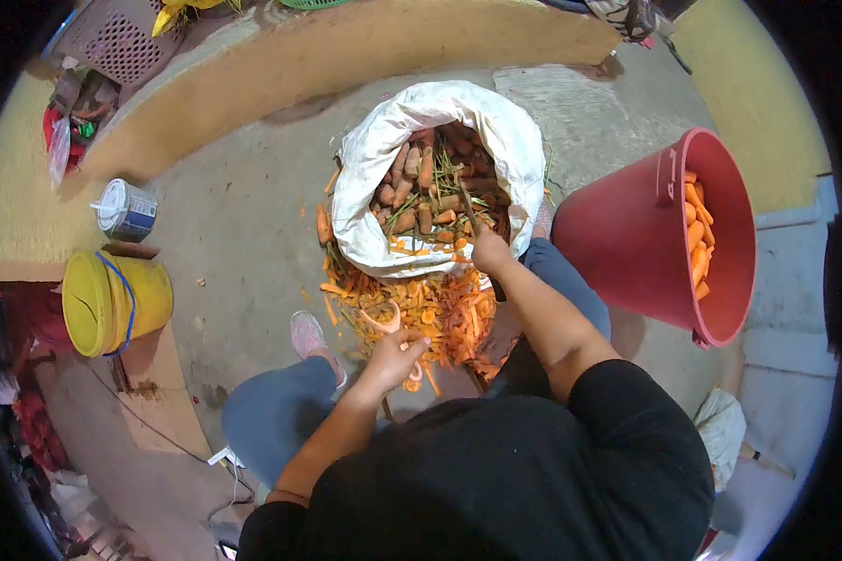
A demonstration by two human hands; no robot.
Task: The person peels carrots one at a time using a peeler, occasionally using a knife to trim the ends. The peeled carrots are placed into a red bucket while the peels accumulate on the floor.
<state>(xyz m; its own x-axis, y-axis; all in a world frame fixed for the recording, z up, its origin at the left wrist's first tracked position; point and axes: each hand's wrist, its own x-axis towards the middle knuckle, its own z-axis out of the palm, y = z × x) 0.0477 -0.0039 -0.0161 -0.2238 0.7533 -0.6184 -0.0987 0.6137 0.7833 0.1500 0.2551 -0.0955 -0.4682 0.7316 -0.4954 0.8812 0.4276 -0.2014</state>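
A peach-coloured Y-peeler [392,319] is held in my left hand [393,362], its forked head pointing away from me over the heap of carrot peelings [424,309]. My right hand [492,253] is closed around a knife [469,208]. The dark blade reaches over the near rim of a white sack [359,213], towards the carrots inside. Unpeeled, soil-stained carrots [427,168] fill the sack, with green stalks among them. Peelings and cut ends lie on the ground between my feet and the sack.
To the right a large red bucket [617,234] leans over, with peeled orange carrots [696,234] inside. At left stand a yellow bucket [150,292] and a small white tub [126,210]. A low curved wall [346,58] runs behind the sack. A cable [150,423] crosses the floor at lower left.
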